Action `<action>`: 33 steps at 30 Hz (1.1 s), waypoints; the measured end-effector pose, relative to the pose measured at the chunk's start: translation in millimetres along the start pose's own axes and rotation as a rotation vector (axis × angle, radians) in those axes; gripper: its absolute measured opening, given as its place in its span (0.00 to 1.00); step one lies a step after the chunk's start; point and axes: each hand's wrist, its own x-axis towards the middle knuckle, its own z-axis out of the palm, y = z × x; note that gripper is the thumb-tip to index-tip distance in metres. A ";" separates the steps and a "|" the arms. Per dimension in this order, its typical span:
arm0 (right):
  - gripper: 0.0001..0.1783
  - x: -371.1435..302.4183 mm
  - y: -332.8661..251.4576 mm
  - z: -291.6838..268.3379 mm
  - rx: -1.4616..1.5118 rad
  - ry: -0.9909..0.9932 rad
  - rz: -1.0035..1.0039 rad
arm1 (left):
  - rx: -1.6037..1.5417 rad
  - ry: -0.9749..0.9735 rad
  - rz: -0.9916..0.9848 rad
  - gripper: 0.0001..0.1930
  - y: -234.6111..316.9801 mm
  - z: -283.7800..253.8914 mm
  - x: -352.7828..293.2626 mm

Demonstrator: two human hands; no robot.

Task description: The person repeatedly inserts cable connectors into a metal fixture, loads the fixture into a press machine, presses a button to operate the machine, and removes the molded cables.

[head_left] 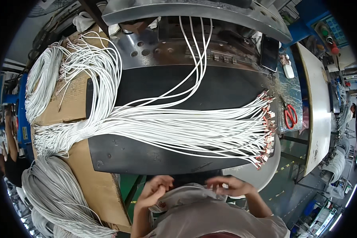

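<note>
My left hand (155, 189) is just below the front edge of the black mat (123, 156), over my lap. Its fingers are curled in, and I cannot make out anything in them. My right hand (231, 185) hovers to its right beside the round white stool seat (261, 174), fingers loosely stretched and holding nothing. A bundle of white cables (178, 127) lies across the mat, apart from both hands, with small reddish-and-white ends (267, 131) at the right. Three or so white cables (202, 51) run up from it into the grey machine (194, 11).
More white cable coils (41, 83) lie on cardboard (101, 182) at the left; a large grey-white bundle (59, 194) hangs at the lower left. Red-handled cutters (290, 116) and a dark phone (269, 53) lie at the right. A person's arm (11, 137) shows far left.
</note>
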 end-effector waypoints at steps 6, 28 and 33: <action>0.19 18.1 77.2 -0.7 0.814 1.019 -0.547 | -0.240 0.620 0.168 0.13 -43.4 -22.9 15.7; 0.25 34.3 93.6 -5.9 0.937 1.021 -0.505 | 0.035 0.910 0.306 0.16 -32.2 -22.1 24.2; 0.22 36.2 57.4 7.2 0.903 0.556 -0.373 | 0.496 0.224 -0.167 0.11 62.3 14.1 -9.2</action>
